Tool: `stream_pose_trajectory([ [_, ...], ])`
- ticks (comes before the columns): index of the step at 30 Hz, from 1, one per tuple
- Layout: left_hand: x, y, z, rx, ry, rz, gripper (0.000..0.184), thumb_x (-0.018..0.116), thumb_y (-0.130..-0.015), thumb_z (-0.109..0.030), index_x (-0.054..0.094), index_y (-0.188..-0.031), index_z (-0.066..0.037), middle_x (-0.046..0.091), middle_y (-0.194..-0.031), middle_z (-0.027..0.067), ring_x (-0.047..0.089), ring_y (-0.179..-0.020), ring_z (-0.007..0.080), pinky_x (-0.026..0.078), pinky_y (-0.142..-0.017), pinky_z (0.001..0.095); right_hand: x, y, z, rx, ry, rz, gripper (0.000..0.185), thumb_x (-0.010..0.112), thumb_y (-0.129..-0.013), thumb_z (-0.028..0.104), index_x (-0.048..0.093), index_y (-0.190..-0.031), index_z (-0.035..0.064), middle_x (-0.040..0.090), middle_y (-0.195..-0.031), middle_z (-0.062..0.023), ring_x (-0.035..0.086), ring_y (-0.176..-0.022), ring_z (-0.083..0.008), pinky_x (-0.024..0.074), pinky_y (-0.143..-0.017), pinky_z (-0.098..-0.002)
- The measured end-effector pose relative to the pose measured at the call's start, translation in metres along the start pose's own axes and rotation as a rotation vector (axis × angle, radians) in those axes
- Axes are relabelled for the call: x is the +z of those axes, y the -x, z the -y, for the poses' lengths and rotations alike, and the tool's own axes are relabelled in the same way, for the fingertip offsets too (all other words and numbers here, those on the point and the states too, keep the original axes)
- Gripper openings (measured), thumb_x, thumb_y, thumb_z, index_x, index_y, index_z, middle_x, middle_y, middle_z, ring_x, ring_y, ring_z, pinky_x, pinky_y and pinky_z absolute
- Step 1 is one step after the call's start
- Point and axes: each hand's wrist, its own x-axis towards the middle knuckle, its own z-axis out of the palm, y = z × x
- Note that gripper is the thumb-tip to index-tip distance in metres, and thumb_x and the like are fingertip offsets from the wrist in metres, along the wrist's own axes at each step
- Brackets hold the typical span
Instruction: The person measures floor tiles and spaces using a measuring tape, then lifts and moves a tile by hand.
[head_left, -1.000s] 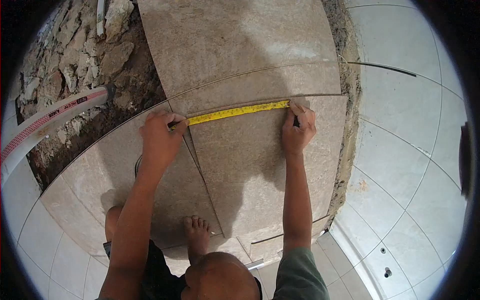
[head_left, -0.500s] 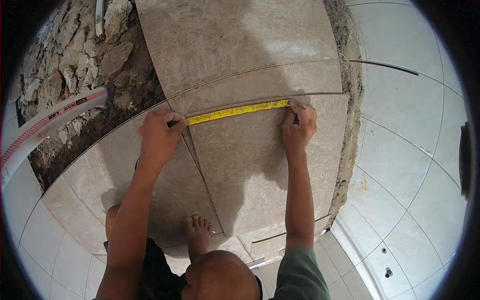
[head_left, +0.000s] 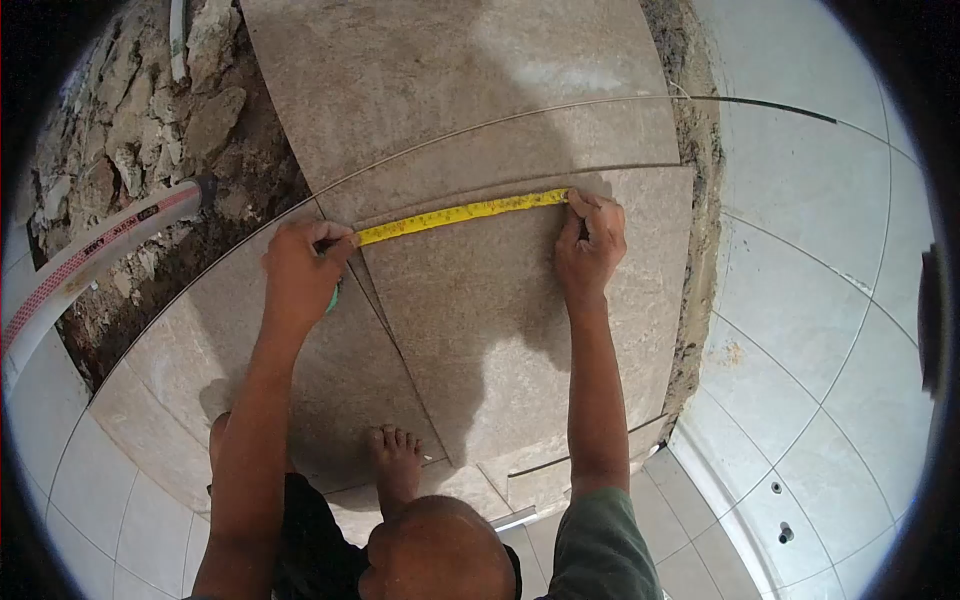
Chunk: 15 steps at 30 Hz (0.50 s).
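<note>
A yellow tape measure blade [head_left: 460, 218] stretches between my hands, across the upper part of a brown stone-look tile [head_left: 520, 300]. My left hand [head_left: 302, 262] pinches the blade at its left end, over the joint with the neighbouring tile [head_left: 330, 370]. A bit of green [head_left: 333, 298] shows beneath that hand; I cannot tell whether it belongs to the tape's case. With thumb and fingers closed, my right hand [head_left: 592, 245] grips the blade's right end. Another brown tile [head_left: 440, 80] lies beyond, its edge just above the blade.
Broken rubble and soil [head_left: 130, 130] fill the upper left, with a pale pipe [head_left: 110, 250] coming out. A rough mortar gap [head_left: 700, 180] runs along the white wall tiles [head_left: 800, 250]. My bare foot [head_left: 397, 462] rests on the tiles near my bent knee [head_left: 440, 550].
The view has shifted slightly, so hands and tape appear a little further left. Both hands still hold the tape across the tile, and green now shows under the left hand.
</note>
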Motion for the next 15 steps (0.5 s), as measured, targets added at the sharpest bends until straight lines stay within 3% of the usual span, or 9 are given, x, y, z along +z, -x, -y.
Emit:
stream_pose_trajectory([
  [5, 0.004, 0.003, 0.002, -0.016, 0.064, 0.003, 0.017, 0.075, -0.088, -0.013, 0.078, -0.098, 0.0, 0.072, -0.084, 0.0132, 0.065, -0.073, 0.0187, 0.05, -0.071, 0.0337, -0.003, 0.007, -0.007, -0.013, 0.033, 0.012, 0.022, 0.071, -0.083, -0.008, 0.073, -0.099, 0.0062, 0.071, -0.098, -0.0125, 0.069, -0.092, -0.0313, 0.055, -0.081, -0.0391],
  [8, 0.006, 0.003, 0.006, 0.107, -0.069, -0.078, 0.017, 0.078, -0.086, -0.017, 0.079, -0.095, -0.002, 0.069, -0.079, 0.0106, 0.065, -0.068, 0.0188, 0.05, -0.066, 0.0367, 0.006, -0.004, -0.006, -0.052, 0.026, -0.028, 0.024, 0.07, -0.082, -0.008, 0.072, -0.1, 0.0064, 0.071, -0.099, -0.0125, 0.068, -0.092, -0.0316, 0.0552, -0.081, -0.0391],
  [11, 0.006, 0.004, 0.001, -0.044, 0.091, -0.012, 0.016, 0.077, -0.087, -0.016, 0.079, -0.096, -0.002, 0.069, -0.076, 0.0105, 0.063, -0.066, 0.0175, 0.05, -0.065, 0.0353, -0.001, 0.0, -0.003, -0.022, 0.012, 0.006, 0.023, 0.07, -0.082, -0.008, 0.072, -0.1, 0.0065, 0.072, -0.1, -0.0126, 0.069, -0.092, -0.0313, 0.0553, -0.081, -0.0386],
  [15, -0.001, 0.002, -0.005, -0.035, 0.063, 0.0, 0.015, 0.076, -0.088, -0.015, 0.079, -0.096, -0.002, 0.067, -0.073, 0.0107, 0.063, -0.067, 0.0177, 0.05, -0.067, 0.035, -0.002, 0.002, 0.001, -0.012, 0.055, 0.013, 0.022, 0.07, -0.082, -0.008, 0.072, -0.099, 0.0063, 0.071, -0.099, -0.012, 0.068, -0.091, -0.0306, 0.0554, -0.08, -0.0381],
])
